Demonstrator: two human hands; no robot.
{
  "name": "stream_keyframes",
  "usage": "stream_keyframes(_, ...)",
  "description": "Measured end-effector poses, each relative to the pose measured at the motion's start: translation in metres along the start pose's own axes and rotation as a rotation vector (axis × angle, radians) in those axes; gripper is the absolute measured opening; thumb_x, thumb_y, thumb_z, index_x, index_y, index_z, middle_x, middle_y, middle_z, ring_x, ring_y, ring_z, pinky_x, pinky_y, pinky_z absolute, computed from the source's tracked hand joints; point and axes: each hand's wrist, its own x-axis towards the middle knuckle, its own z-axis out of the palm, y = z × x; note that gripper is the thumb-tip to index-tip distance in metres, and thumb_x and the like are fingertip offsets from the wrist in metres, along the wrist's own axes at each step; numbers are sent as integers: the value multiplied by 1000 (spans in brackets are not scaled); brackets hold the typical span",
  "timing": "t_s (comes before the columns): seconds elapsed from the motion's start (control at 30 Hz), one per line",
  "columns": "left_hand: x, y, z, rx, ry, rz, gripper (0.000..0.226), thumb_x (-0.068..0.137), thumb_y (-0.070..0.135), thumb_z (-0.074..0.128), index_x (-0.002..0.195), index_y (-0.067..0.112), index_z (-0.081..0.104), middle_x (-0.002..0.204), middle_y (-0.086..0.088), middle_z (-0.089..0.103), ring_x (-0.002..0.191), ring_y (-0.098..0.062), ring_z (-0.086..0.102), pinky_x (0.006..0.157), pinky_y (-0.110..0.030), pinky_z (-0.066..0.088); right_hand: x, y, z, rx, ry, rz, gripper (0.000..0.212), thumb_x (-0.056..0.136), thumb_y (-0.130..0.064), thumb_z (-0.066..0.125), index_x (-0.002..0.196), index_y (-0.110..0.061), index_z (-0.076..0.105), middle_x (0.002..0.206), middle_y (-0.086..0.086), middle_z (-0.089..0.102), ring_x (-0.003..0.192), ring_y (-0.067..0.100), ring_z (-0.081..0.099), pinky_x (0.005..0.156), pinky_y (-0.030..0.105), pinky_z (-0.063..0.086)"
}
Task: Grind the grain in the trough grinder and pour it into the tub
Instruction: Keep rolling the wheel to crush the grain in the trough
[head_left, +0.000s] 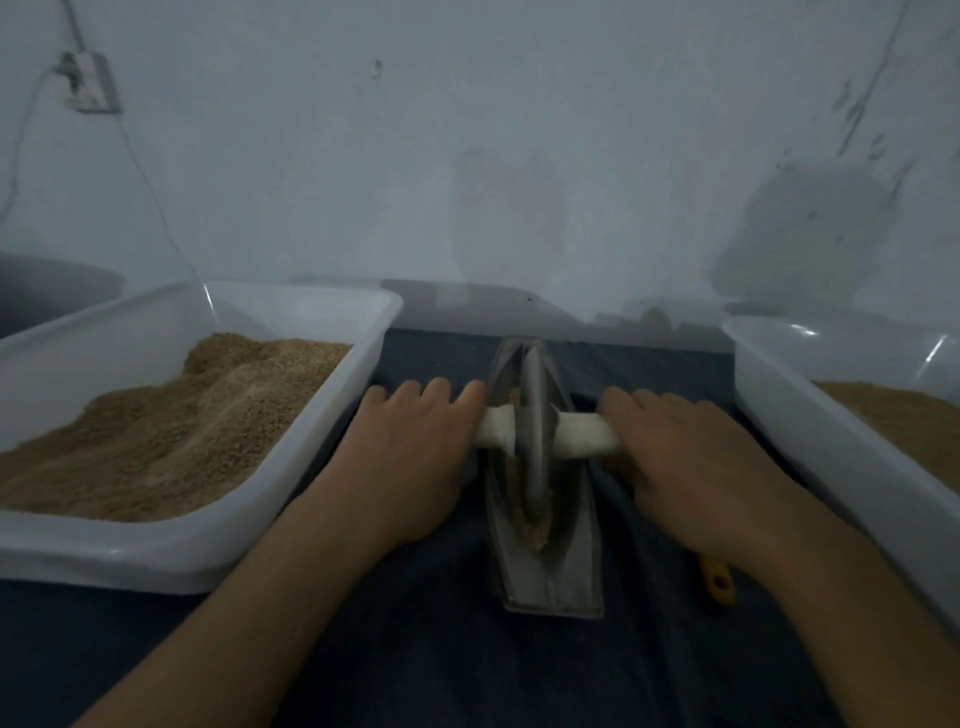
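Observation:
A grey metal trough grinder (566, 571) lies lengthwise on the dark cloth in the middle. Its grey wheel (532, 441) stands in the trough on a white axle handle (582, 436) that sticks out on both sides. Brown ground grain (537, 538) lies in the trough under and in front of the wheel. My left hand (410, 457) grips the left end of the handle, fingers curled over it. My right hand (691, 457) grips the right end in the same way. A white tub (130, 551) heaped with brown grain (182, 431) stands to the left.
A second white tub (810, 415) holding brown grain (914, 421) stands close on the right. A yellow handle (719, 582) pokes out from under my right forearm. A pale wall rises just behind the trough, with a socket (88, 83) and cable at upper left.

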Motion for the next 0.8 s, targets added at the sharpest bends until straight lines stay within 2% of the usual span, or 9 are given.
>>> stream_keyframes(0.13, 17, 6, 6, 78, 19, -59, 41, 86, 27, 67, 116, 24, 39, 109, -2, 53, 99, -27, 56, 84, -42, 45, 13, -1, 7, 5, 20, 54, 25, 88, -35, 57, 99, -29, 36, 87, -7, 43, 74, 18, 41, 66, 37, 28)
stream_keyframes(0.23, 32, 8, 14, 130, 30, -126, 39, 89, 26, 66, 117, 22, 39, 112, -3, 53, 102, -27, 54, 89, -41, 45, 31, -5, 18, -90, 9, 159, 29, 85, -22, 61, 111, -16, 51, 99, 5, 53, 88, 29, 51, 73, 40, 32)
stream_keyframes(0.3, 34, 8, 17, 127, 31, -143, 39, 90, 24, 65, 119, 21, 40, 114, -4, 53, 104, -27, 53, 90, -41, 45, 34, -7, 21, -137, 18, 179, 30, 86, -16, 62, 115, -15, 52, 101, 6, 54, 90, 30, 52, 74, 40, 31)
stream_keyframes(0.4, 23, 4, 10, 83, 8, -73, 47, 87, 31, 69, 122, 23, 39, 114, -3, 53, 104, -27, 55, 89, -42, 46, 23, -1, 13, -77, 2, 85, 26, 91, -26, 60, 107, -27, 40, 95, -5, 47, 83, 20, 45, 70, 37, 28)
stream_keyframes(0.47, 12, 1, 2, 47, 15, -7, 46, 86, 34, 67, 119, 26, 37, 110, -1, 54, 100, -26, 57, 82, -41, 44, 10, 6, 5, 41, -56, 27, 30, 94, -33, 59, 98, -34, 29, 86, -14, 38, 73, 12, 39, 64, 35, 25)
stream_keyframes(0.53, 2, 2, -2, 52, 50, 35, 44, 83, 33, 67, 116, 29, 38, 104, 2, 54, 94, -25, 57, 74, -40, 38, -1, 7, -2, 144, -88, 20, 33, 93, -36, 62, 96, -36, 29, 82, -14, 38, 71, 9, 40, 60, 34, 28)
stream_keyframes(0.6, 5, 5, 0, 60, 51, 23, 42, 83, 31, 68, 115, 28, 41, 104, 2, 54, 94, -25, 56, 76, -40, 40, -1, 4, 0, 137, -73, 50, 36, 92, -35, 64, 96, -36, 28, 83, -14, 38, 72, 12, 41, 61, 34, 29)
stream_keyframes(0.7, 22, 5, 9, 81, 20, -72, 40, 85, 23, 67, 116, 24, 42, 110, -1, 54, 100, -26, 55, 84, -40, 45, 19, -6, 7, -24, -6, 111, 28, 89, -24, 64, 107, -26, 42, 96, -4, 49, 84, 21, 47, 70, 38, 31)
stream_keyframes(0.8, 32, 3, 18, 93, 3, -150, 37, 87, 20, 62, 118, 23, 42, 114, -2, 53, 104, -27, 54, 86, -40, 44, 32, -13, 14, -150, 31, 186, 29, 88, -13, 56, 117, -13, 54, 102, 8, 54, 91, 30, 51, 78, 42, 36)
